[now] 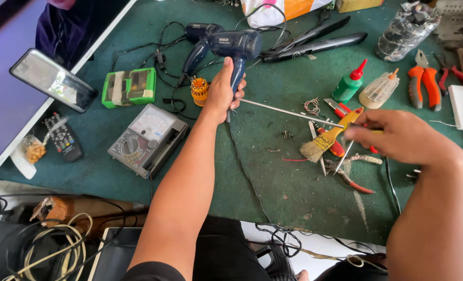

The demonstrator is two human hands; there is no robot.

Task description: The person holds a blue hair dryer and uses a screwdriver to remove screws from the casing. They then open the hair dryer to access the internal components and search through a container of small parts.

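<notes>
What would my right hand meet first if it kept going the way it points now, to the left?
Likely the paintbrush, lying just left of the right hand. The long screwdriver it holds reaches toward the hair dryer. Depth is unclear.

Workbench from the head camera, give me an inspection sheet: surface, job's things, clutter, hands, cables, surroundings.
Surface: green mat, worn and dusty, loose screws lying on it.
Job's things: dark blue hair dryer standing on its handle; long screwdriver, its shaft reaching toward the handle.
Clutter: paintbrush, pliers, green glue bottle, analog multimeter, green box, hair straightener.
Hands: left hand grips the dryer handle; right hand holds the screwdriver's handle end.
Cables: black dryer cord tangled behind; coiled cords below the bench edge.
Surroundings: phone and remote control on a white panel at left.
</notes>
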